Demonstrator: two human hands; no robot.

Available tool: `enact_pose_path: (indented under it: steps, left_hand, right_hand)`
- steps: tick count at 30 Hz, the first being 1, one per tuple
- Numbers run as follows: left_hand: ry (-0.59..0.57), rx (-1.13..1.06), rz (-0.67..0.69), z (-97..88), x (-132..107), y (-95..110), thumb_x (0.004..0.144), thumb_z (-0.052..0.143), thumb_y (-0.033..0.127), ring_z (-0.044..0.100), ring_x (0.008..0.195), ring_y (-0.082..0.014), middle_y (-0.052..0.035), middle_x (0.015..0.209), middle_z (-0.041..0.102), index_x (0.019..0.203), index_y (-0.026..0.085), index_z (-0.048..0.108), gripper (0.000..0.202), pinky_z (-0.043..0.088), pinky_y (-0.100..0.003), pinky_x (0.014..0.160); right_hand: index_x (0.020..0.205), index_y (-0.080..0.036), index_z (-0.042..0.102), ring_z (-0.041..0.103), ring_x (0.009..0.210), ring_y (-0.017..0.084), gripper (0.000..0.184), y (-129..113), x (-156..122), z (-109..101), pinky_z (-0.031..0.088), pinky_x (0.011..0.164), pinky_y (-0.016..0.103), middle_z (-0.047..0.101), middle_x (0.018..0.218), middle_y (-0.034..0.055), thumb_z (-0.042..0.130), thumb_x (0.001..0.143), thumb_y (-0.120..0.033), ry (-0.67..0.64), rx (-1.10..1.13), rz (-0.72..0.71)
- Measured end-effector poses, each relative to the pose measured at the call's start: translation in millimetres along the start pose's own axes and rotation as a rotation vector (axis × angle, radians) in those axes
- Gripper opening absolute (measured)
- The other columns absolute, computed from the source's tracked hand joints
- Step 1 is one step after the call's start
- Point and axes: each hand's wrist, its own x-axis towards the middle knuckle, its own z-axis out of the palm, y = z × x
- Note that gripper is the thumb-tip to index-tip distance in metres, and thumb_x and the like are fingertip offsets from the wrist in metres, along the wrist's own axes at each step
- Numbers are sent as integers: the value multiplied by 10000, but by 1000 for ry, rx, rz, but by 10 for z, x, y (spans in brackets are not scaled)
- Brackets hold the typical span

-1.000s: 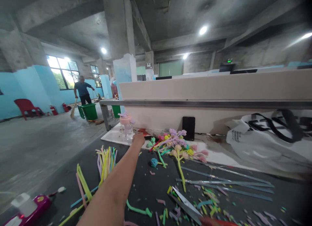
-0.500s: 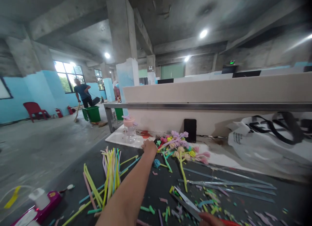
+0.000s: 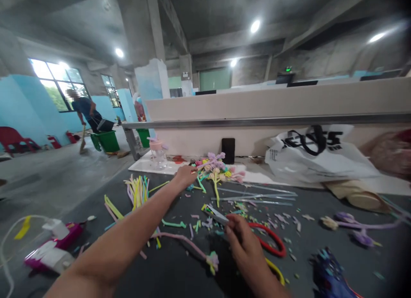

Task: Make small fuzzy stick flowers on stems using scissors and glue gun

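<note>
My left hand [image 3: 186,177] stretches forward to the near-left edge of a heap of fuzzy pipe-cleaner flowers [image 3: 214,161]. Its fingers look bent together there, but their tips and whatever they grip are hidden. My right hand [image 3: 245,242] is closed on scissors with red and yellow handles [image 3: 272,240], low over the dark table. The blades [image 3: 216,213] point forward and left, slightly apart. A pink-stemmed flower [image 3: 212,261] lies between my left forearm and right hand. Uncut pipe cleaners [image 3: 137,191] form a bundle left of my left forearm.
Cut scraps [image 3: 282,221] are scattered around clear strips [image 3: 257,198]. A phone [image 3: 228,150] leans on the partition, with a lidded cup [image 3: 158,156] to its left and a white bag [image 3: 314,154] to its right. A purple device [image 3: 69,236] is at left. A person [image 3: 85,109] sweeps beyond.
My view has turned right and tilted down, showing more of the right hand, the scissors' handles and the pink-stemmed flower. The left hand stays at the flower heap.
</note>
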Motion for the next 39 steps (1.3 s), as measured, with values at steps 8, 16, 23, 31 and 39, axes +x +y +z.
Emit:
enact_pose_path:
  steps: [8, 16, 23, 31, 39]
  left_hand:
    - [56, -87, 145, -556, -782, -430, 759, 518, 261, 561, 968, -191, -39, 1041, 652, 1017, 158, 640, 304, 397, -269, 858]
    - [-146, -146, 213, -419, -1280, -494, 688, 558, 230, 582, 767, -178, -26, 771, 666, 751, 183, 689, 153, 416, -260, 726]
    - [-438, -333, 369, 158, -1535, -61, 634, 646, 179, 546, 886, -214, -23, 800, 663, 723, 242, 696, 120, 352, -303, 846]
    - [-555, -760, 139, 63, -1325, 136, 791, 490, 348, 459, 452, -77, 29, 593, 523, 773, 156, 576, 211, 362, -185, 438]
    - [-847, -1518, -205, 331, -1508, 405, 761, 600, 258, 464, 416, -34, 5, 621, 537, 749, 126, 542, 145, 323, -123, 361]
  right_hand:
    - [1015, -187, 478, 611, 743, 183, 205, -116, -33, -52, 481, 664, 276, 618, 824, 59, 435, 832, -268, -19, 70, -47]
    - [1048, -208, 458, 573, 679, 167, 219, -150, -100, -9, 455, 631, 268, 584, 771, 32, 420, 833, -203, -149, 44, -107]
    - [996, -197, 492, 555, 670, 165, 188, -199, -60, -63, 435, 633, 272, 575, 763, 29, 445, 817, -231, -80, 100, -38]
    - [927, -219, 510, 356, 405, 57, 215, -149, -2, -37, 273, 373, 171, 491, 656, -57, 570, 770, -353, -25, 746, 358]
    - [831, -183, 652, 393, 470, 72, 237, -273, -46, -87, 266, 439, 187, 565, 610, -28, 709, 652, -327, -119, 985, 359]
